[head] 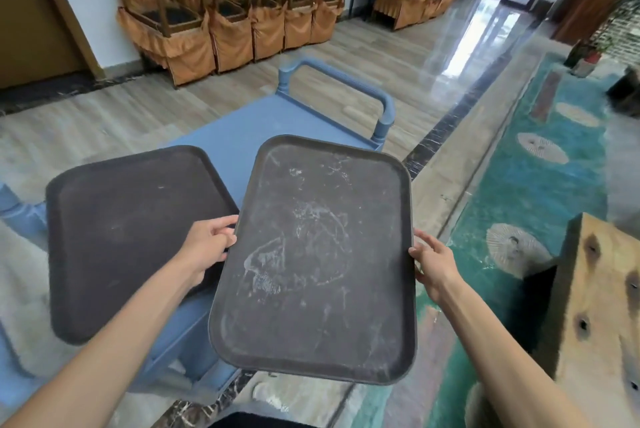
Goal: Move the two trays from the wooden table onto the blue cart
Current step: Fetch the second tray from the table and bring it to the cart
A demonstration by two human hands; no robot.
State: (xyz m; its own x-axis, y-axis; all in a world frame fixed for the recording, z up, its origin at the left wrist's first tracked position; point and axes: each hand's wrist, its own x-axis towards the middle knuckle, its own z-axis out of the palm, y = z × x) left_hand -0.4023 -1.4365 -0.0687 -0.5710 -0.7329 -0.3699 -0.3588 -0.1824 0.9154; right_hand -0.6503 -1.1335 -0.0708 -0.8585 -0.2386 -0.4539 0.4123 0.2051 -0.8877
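Dark, scuffed rectangular plastic tray [311,261] fills the centre of the frame, the left hand [207,247] and right hand [433,265] pinching its long edges, fingers closed on the rim. It should be lowered level onto the blue plastic cart [277,119], beside or atop the plain dark tray [131,237] at centre left. The cart's handle [346,81] and the pale wooden table [602,306] at lower right crowd the path.

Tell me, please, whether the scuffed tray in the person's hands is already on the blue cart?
Not yet: the scuffed tray is held by left hand and right hand, its near end beyond the blue cart.
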